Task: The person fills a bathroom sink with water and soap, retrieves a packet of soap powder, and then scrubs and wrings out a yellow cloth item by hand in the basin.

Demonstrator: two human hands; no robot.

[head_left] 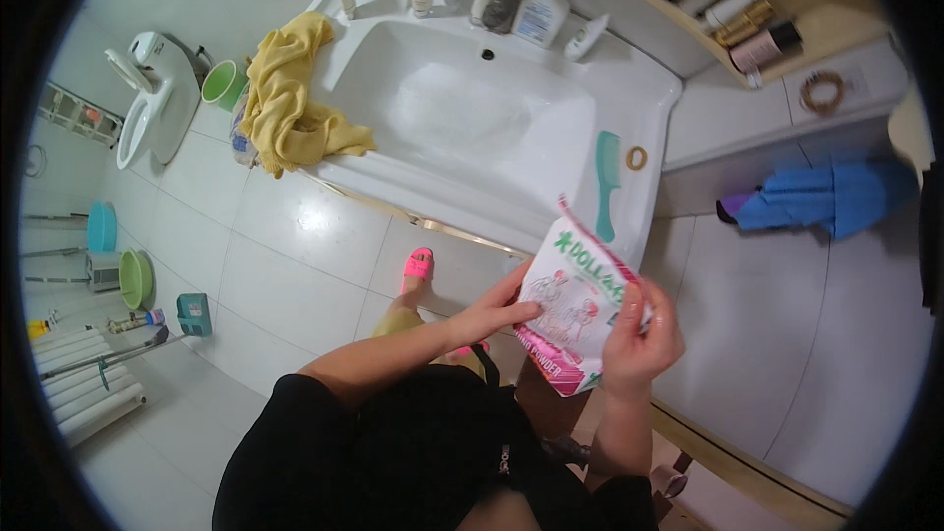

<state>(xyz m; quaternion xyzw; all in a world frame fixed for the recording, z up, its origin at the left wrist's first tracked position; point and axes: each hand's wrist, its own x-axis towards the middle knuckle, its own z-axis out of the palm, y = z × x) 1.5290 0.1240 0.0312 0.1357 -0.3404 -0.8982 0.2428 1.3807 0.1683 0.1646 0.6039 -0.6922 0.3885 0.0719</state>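
Observation:
Between my two hands is a white and pink packet of washing powder (pixel 562 287), held tilted in front of the sink's near right corner. My left hand (pixel 500 313) grips its left edge, thumb on the front and fingers behind. On the opposite edge my right hand (pixel 641 342) pinches the packet near its upper right side. The packet's top strip sticks up at the far corner. Beyond it stands the white sink (pixel 369 182), with suds or whitish water in the basin. A teal comb (pixel 607 182) lies on the sink's right ledge next to a tan ring-shaped band (pixel 636 158).
A yellow cloth (pixel 290 103) drapes over the sink's left end. Tubes and a pump bottle (pixel 541 18) line its back rim. At right are a shelf of bottles (pixel 733 20) and a blue cloth (pixel 831 199). A toilet (pixel 162 103) and basins (pixel 136 278) are at left.

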